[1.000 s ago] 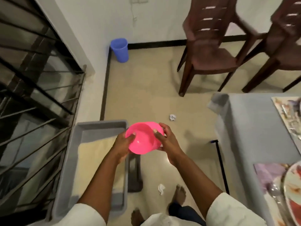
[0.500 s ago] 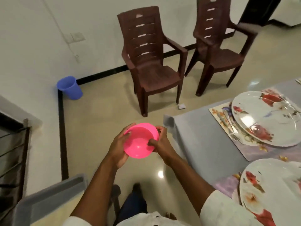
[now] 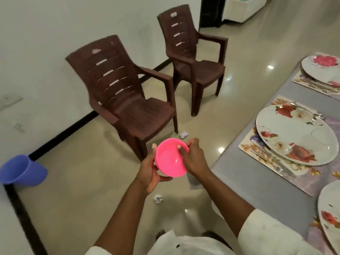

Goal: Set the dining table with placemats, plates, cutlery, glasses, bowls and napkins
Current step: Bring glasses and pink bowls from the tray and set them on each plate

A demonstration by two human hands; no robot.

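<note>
A pink plastic bowl (image 3: 170, 157) is held in front of me over the floor, left of the table. My left hand (image 3: 151, 167) cups its underside and left rim. My right hand (image 3: 193, 157) pinches its right rim, thumb inside. On the grey table (image 3: 237, 166) at right lie floral placemats (image 3: 301, 183) with white floral plates: a middle plate (image 3: 294, 134), a far plate (image 3: 321, 68) and a near plate (image 3: 329, 216) cut by the frame edge. Cutlery (image 3: 270, 159) lies on the middle placemat beside its plate.
Two brown plastic armchairs, a near chair (image 3: 127, 96) and a far chair (image 3: 193, 54), stand by the white wall. A blue bucket (image 3: 22, 171) sits at the left on the floor. Crumpled paper scraps (image 3: 158, 199) lie on the tiled floor.
The view has swung right, away from the grey bin and railing toward the table. Both hands keep the pink bowl, which has come closer to the table's corner.
</note>
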